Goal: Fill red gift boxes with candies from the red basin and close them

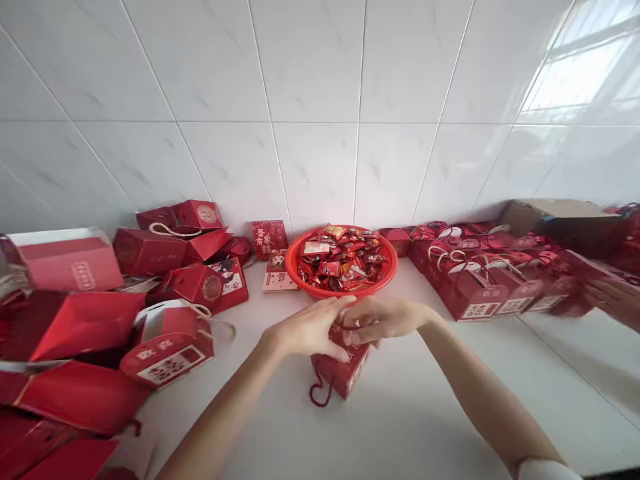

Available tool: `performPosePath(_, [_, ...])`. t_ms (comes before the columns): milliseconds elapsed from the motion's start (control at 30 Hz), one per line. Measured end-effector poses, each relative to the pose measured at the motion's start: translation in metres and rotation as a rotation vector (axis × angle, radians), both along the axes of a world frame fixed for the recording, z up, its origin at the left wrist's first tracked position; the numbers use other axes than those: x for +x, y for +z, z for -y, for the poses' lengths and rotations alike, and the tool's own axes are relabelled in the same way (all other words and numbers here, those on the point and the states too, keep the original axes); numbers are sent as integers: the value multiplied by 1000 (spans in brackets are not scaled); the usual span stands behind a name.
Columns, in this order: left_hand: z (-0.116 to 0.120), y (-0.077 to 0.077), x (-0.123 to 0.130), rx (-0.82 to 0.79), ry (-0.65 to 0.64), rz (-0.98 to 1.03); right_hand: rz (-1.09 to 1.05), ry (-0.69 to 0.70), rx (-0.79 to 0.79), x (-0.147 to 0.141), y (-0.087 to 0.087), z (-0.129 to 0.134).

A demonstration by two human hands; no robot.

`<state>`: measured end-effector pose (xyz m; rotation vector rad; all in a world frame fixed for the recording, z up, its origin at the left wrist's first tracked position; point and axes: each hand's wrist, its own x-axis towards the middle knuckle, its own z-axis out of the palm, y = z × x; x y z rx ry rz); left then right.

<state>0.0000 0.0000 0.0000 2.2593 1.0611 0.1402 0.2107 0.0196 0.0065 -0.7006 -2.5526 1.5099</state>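
A small red cardboard gift box [345,375] with a dark red cord loop [321,405] is set on the pale tabletop [425,413], just in front of the round orange-red plastic bowl [291,261] of wrapped sweets [330,268]. It is probably light, stiff and easily creased, best held by its side walls. Its top is largely hidden by the left hand [313,327], spread, and right hand [383,319], fingers bent; whether either is gripping cannot be told. Left of the bowl, blurred red cardboard boxes [85,393] are cut off; far right, another person's hand [611,300] is too.
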Motion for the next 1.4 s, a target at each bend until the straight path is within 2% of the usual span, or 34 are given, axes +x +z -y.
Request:
performPosePath(100, [2,5,-5,10,55,-66,97,37,34,-8,-3,1])
performPosePath(200, [4,11,-12,-37,114,-201,215,39,49,-9,2,3])
performPosePath(300, [5,13,-15,-107,114,-317,298,-9,42,-4,11,7])
performPosePath(367, [4,10,-12,-130,97,-318,327,-42,22,2,16,9])
performPosePath(500, [0,-5,1,-102,67,-206,370,-99,8,11,19,10])
performPosePath(600, [-3,-18,8,-37,103,-131,404,-126,32,15,18,8])
performPosePath(667, [-5,-20,8,-26,134,-91,404,-125,40,17,18,7])
performPosePath(733, [-5,-16,5,-69,164,-43,395,-119,47,17,18,6])
performPosePath(800, [-3,-5,0,-183,189,43,401,-122,51,17,18,7])
performPosePath(900, [2,16,-6,-396,183,262,405,-133,57,16,17,8])
performPosePath(1000, [8,28,-8,-499,146,500,309,-134,128,18,17,8])
performPosePath(1100, [14,29,-6,-518,162,633,126,-182,149,22,17,8])
performPosePath(1300, [24,29,0,-561,131,764,-73,-387,-71,22,19,12])
performPosePath(1400, [29,28,2,-577,91,801,-62,-488,37,14,20,19])
